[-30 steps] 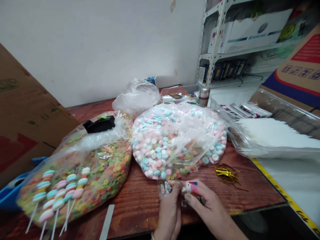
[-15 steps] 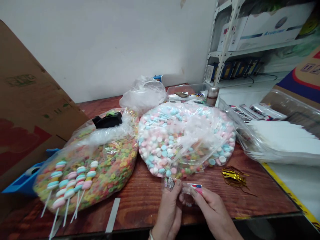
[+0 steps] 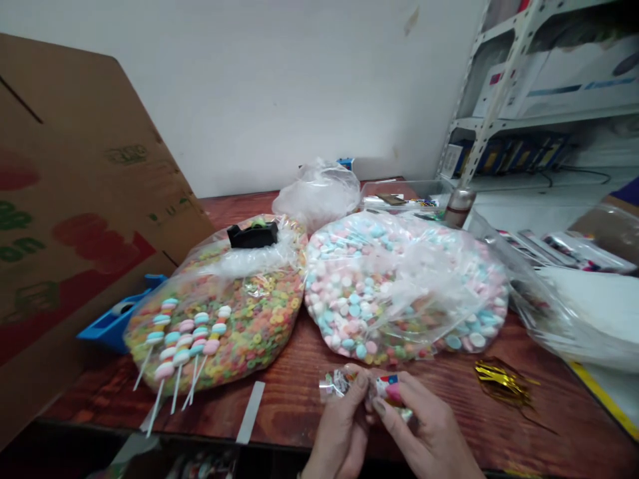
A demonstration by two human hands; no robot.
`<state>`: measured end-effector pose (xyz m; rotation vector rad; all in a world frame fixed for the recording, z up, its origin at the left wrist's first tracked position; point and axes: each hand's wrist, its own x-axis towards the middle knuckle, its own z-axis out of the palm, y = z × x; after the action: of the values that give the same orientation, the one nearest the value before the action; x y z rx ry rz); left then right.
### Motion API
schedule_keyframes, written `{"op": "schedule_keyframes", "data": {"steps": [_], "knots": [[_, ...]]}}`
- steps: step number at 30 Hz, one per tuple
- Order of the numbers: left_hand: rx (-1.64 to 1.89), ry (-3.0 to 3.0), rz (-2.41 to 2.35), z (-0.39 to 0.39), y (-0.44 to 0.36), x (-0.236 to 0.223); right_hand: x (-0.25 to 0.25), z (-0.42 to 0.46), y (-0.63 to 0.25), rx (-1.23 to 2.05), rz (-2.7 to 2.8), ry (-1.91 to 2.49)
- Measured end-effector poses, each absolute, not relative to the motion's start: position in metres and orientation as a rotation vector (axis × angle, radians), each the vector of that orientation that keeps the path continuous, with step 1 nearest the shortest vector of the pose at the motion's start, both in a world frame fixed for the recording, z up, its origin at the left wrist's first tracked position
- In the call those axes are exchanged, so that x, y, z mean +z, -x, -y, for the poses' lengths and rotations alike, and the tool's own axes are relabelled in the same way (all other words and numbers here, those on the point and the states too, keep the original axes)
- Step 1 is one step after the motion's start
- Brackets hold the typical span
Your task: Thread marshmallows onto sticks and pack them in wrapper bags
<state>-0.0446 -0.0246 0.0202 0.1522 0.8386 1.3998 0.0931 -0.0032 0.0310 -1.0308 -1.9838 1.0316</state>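
Observation:
Both hands meet at the front edge of the wooden table, their fingertips close together. They hold a small clear plastic wrapper (image 3: 329,384) with a printed label; something pink shows inside at its right end. My left hand (image 3: 342,426) pinches the wrapper between thumb and fingers. Beside it, my right hand (image 3: 424,422) grips the end with the pink part, thumb on top. The fingers hide most of the contents. Just beyond lies a large clear bag of pastel marshmallows (image 3: 344,309). Gold twist ties (image 3: 503,382) rest on the wood to the right.
Several candy skewers (image 3: 182,339) lie on a bag of coloured rings (image 3: 272,319), beside a black tape dispenser (image 3: 253,235). A blue tape dispenser (image 3: 112,326) and a cardboard box (image 3: 100,179) stand left. Plastic trays (image 3: 549,326) stand right, near a metal shelf (image 3: 492,126).
The camera has turned left, so the table and bags appear further right. Both hands keep hold of the wrapper, and its right end has tilted so that more pink shows.

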Motion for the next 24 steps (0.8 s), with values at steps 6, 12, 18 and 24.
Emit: {"op": "schedule_keyframes", "data": {"steps": [6,12,18,24], "knots": [[1.474,-0.346,-0.889,0.024,0.062,0.014,0.031,-0.004,-0.076,1.269,1.869,1.061],[1.537,-0.178,-1.007,0.017,0.073,0.002,0.027,-0.002,-0.087,0.975,1.936,0.984],[1.5,0.066,-0.941,0.002,0.079,-0.005,-0.026,0.029,-0.201,0.088,1.932,1.485],[1.39,0.281,-0.732,-0.011,0.058,0.003,-0.048,0.029,-0.192,-0.264,2.303,1.332]]}}
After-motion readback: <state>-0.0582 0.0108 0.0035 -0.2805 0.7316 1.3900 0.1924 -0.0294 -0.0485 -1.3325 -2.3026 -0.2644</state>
